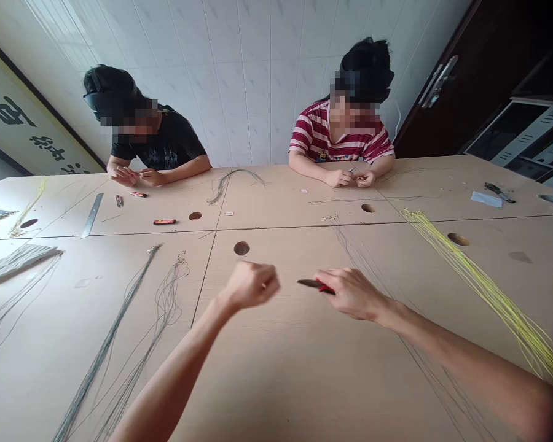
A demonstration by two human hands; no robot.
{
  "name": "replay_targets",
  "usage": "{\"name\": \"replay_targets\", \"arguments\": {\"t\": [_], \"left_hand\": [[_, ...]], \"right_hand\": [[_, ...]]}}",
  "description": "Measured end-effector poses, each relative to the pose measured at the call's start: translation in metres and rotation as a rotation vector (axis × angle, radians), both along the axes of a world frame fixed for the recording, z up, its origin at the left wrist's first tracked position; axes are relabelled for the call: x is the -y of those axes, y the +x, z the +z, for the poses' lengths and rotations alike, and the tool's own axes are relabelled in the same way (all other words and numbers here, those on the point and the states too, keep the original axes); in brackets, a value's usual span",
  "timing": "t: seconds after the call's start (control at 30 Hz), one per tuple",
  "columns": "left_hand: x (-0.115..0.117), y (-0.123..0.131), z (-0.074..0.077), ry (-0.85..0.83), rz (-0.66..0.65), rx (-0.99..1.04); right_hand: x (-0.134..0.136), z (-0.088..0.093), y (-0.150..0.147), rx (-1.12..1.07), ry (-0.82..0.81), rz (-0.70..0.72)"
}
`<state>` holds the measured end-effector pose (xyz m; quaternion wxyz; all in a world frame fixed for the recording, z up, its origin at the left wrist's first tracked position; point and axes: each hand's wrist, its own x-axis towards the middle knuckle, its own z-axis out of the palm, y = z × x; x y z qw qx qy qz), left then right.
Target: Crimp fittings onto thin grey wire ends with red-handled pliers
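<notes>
Over the middle of the table, my left hand (pixel 253 284) is closed in a pinch. Whatever its fingers may hold is too small or too hidden to make out. To its right, my right hand (pixel 354 291) is wrapped round a pair of small scissors (pixel 312 284) with dark pointed blades and red-and-black handles. The blade tips point left toward my left hand, with a gap between them. Thin grey cords (pixel 350 242) with small gold-coloured ends run beneath my right forearm. Left of my left arm lie a loose bundle of grey cords (pixel 163 307) and a tighter dark grey-green bundle (pixel 124 307).
A yellow cord bundle (pixel 479 288) lies on the right. Two co-workers sit across the wooden table (pixel 267 380), hands together. Between us are cable holes (pixel 242 248), a lighter (pixel 164 222), a metal ruler (pixel 92 215) and a dark tool (pixel 499 192) beside white paper (pixel 486 199).
</notes>
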<state>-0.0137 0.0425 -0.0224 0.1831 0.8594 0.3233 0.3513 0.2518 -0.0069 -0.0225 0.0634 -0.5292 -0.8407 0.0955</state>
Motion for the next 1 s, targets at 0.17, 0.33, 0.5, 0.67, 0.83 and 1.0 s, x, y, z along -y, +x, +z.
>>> {"name": "replay_targets", "arguments": {"t": [0.17,0.33,0.5,0.67,0.83,1.0], "left_hand": [[-0.001,-0.032,-0.001,-0.193,0.164,0.17],[0.014,-0.011,-0.008,-0.395,0.194,0.426],[0.028,0.014,0.005,-0.574,0.092,0.697],[0.041,0.029,0.02,-0.699,-0.01,0.84],[0.047,0.033,0.02,-0.776,-0.113,1.01],[0.05,0.033,0.016,-0.773,-0.136,0.997]], "right_hand": [[0.006,-0.013,0.022,0.008,0.028,-0.174],[0.013,-0.015,0.002,-0.204,0.034,-0.145],[0.019,0.016,-0.031,-0.665,-0.062,-0.13],[0.025,0.045,-0.059,-0.948,-0.287,-0.134],[0.024,0.057,-0.07,-1.136,-0.481,-0.078],[0.025,0.056,-0.072,-1.247,-0.738,-0.065]]}}
